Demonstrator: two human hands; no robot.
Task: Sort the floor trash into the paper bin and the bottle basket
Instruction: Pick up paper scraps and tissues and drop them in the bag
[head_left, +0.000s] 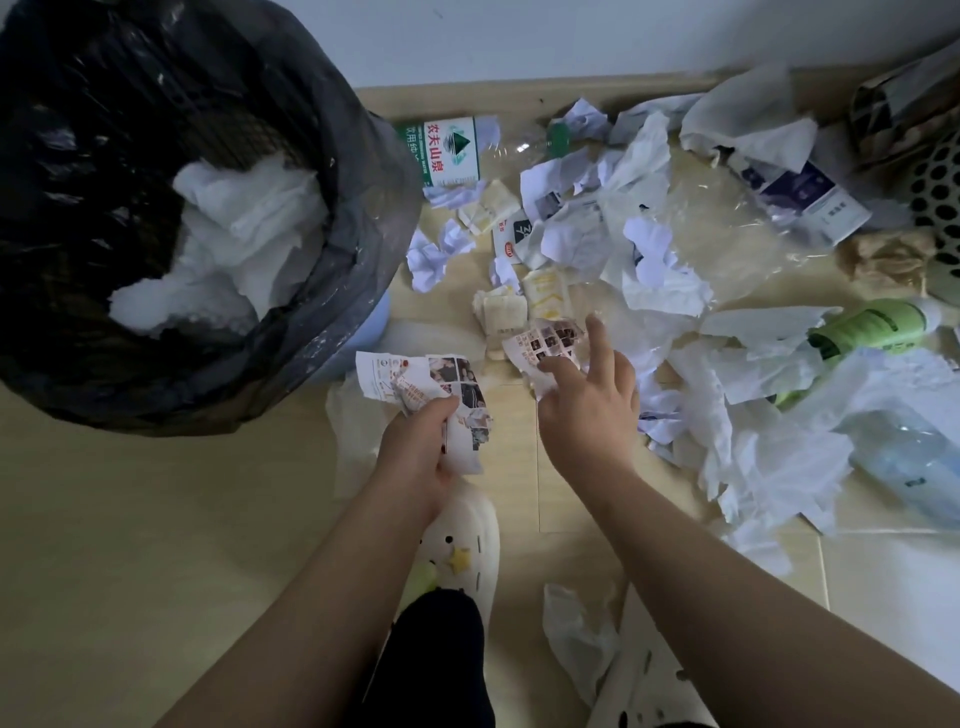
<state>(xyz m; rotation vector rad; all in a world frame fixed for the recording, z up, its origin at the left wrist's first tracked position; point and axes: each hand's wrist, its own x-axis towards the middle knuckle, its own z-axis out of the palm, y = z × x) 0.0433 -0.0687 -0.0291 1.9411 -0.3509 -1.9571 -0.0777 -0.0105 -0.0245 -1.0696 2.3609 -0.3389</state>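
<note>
- one printed paper scrap lies on the floor just ahead of the right hand, long axis crosswise to the fingers.
- right hand is nearer, spread wide, thumb touching the scrap, gripping nothing.
- left hand clutches torn printed paper beside the paper bin.

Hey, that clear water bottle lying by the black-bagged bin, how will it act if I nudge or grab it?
The water bottle lies on its side, so a nudge would probably roll it. Its clear body looks empty, so it is likely light. The thin plastic may dent under a firm grip.
</note>
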